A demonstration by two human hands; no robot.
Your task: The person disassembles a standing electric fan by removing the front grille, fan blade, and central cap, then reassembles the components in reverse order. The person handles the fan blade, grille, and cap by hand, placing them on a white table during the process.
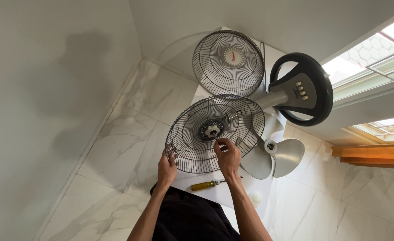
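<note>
A black wire fan guard (192,147) sits on the fan's motor head, with a white hub nut (212,130) at its middle. My left hand (167,168) grips the guard's lower left rim. My right hand (228,157) reaches through the wires just below the hub, fingers pinched on a wire or a small part; I cannot tell which. The fan lies on its side, its grey neck (273,99) leading to a round dark base (305,89).
A second wire guard (228,62) leans against the wall behind. A grey three-blade propeller (273,156) lies right of my hands. A yellow-handled screwdriver (208,184) rests on white sheeting (232,196) over the marble floor. A wooden step (375,155) is at right.
</note>
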